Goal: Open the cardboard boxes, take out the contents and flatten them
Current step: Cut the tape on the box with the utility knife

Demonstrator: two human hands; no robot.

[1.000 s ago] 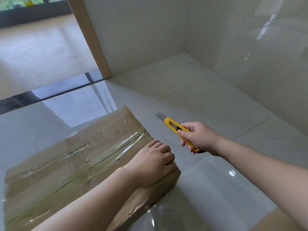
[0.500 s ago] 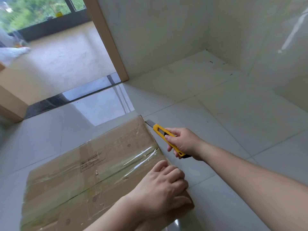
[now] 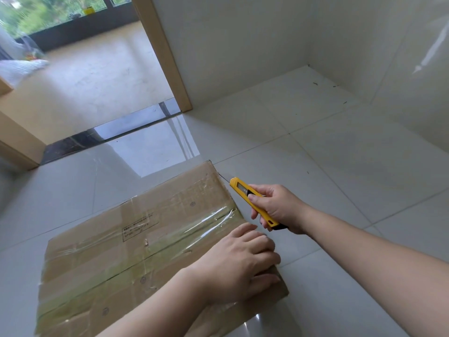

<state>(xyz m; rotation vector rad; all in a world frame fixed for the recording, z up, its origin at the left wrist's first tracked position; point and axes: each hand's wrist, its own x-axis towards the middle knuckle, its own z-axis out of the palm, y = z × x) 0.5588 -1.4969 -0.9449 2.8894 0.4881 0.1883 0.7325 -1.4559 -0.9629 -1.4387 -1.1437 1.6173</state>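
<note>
A: Item one?
B: Flat brown cardboard box (image 3: 136,242), sealed with clear tape, lying on the glossy white tiled floor (image 3: 340,166). Left hand (image 3: 239,260) rests on its near right corner, fingers relaxed.
A: Item two?
B: Yellow plastic utility knife (image 3: 252,200), gripped in the right hand (image 3: 279,207), just beside the box's right edge.

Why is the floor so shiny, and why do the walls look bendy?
Head view: daylight from the window bounces off the glossy floor tiles, making a bright patch; the clear tape on the cardboard box glints too. The wide-angle lens curves the door frame. The far doorway area looks soft and blurry, while the right hand and yellow knife stay sharp.
</note>
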